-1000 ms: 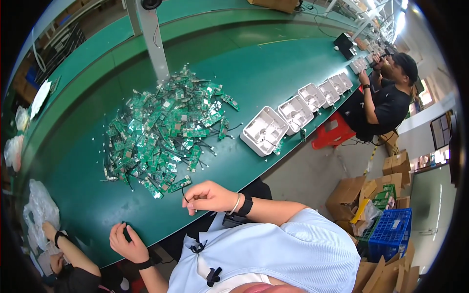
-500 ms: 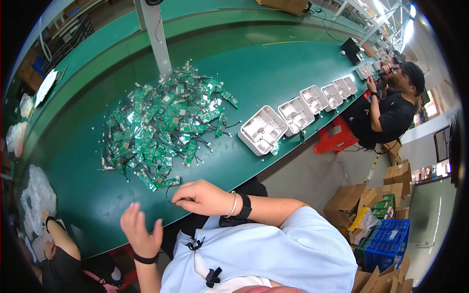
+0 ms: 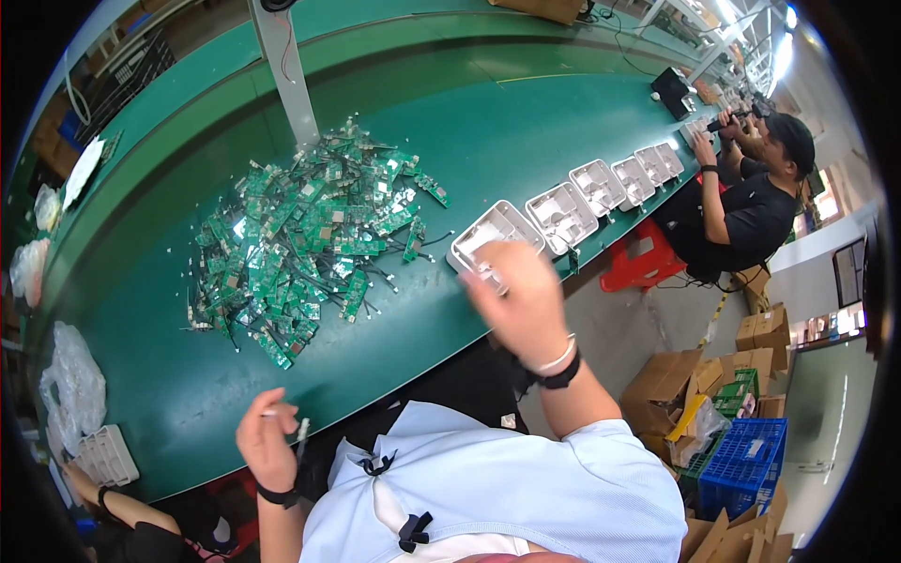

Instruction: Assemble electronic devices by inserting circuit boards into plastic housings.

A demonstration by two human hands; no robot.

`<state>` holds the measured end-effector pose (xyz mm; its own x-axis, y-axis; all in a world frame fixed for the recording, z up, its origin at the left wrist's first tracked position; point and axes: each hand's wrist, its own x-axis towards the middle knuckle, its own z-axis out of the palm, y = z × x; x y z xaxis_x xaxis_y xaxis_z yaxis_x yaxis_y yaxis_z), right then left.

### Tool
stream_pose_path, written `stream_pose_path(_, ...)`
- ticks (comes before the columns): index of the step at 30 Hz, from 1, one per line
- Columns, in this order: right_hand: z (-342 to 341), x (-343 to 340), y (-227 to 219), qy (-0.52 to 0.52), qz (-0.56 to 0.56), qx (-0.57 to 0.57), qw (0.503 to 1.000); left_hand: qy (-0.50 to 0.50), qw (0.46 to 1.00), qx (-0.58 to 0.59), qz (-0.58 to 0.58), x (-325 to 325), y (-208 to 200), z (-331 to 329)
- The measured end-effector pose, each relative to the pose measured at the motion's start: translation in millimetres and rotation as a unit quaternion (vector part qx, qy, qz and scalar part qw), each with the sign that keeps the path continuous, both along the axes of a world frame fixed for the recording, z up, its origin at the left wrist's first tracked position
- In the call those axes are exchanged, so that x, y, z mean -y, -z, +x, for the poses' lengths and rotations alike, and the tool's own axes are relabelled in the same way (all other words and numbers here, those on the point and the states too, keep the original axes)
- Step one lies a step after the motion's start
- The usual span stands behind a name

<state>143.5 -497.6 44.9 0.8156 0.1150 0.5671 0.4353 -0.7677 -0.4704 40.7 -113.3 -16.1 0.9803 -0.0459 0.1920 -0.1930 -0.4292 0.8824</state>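
Observation:
My right hand (image 3: 521, 305) is raised and blurred over the near end of a white moulded tray (image 3: 469, 242) at the front edge of the green table (image 3: 526, 122). Whether its fingers hold anything cannot be made out. My left hand (image 3: 266, 448) is low by the table's near edge, fingers pinched on a small pale thin part (image 3: 300, 430). A big heap of small green circuit boards with dark wires (image 3: 310, 235) lies on the table between my hands and the far side.
A row of several more white trays (image 3: 601, 183) runs right towards a seated person in black (image 3: 751, 202). A grey post (image 3: 286, 80) stands behind the heap. Clear plastic bags (image 3: 70, 385) and a white tray (image 3: 103, 455) lie left. Cardboard boxes (image 3: 765, 333) and a blue crate (image 3: 746, 460) sit on the floor right.
My right hand has swung from the table's near edge up and right to the first white tray. My left hand has closed from spread fingers onto a small part.

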Motion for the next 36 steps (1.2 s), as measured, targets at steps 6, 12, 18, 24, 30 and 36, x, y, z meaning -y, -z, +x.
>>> stream_pose_path(6, 28.7, 69.5, 13.9, 0.284, -0.205, -0.035, 0.936, -0.068, 0.893, -0.084, -0.437, -23.3, 3.5, -1.3)
stream_pose_path(12, 37.9, 94.4, 34.8, 0.291, -0.191, -0.133, 0.928, -0.115, 0.866, -0.096, -0.477, -50.2, 22.0, -12.5)
stream_pose_path(18, 32.6, 97.9, 41.7, 0.260, -0.128, -0.104, 0.951, -0.172, 0.872, -0.073, -0.452, -68.9, 34.0, -19.2)
stream_pose_path(24, 34.0, 109.9, 50.7, 0.280, -0.145, -0.087, 0.945, -0.160, 0.875, -0.075, -0.450, -82.1, 44.9, -18.6)
stream_pose_path(30, 40.9, 127.9, 55.4, 0.308, -0.152, -0.059, 0.937, -0.164, 0.865, -0.065, -0.469, -86.0, 52.3, -18.5)
stream_pose_path(36, 48.0, 146.4, 57.6, 0.313, -0.146, -0.062, 0.936, -0.141, 0.869, -0.063, -0.470, -88.4, 55.6, -19.7)
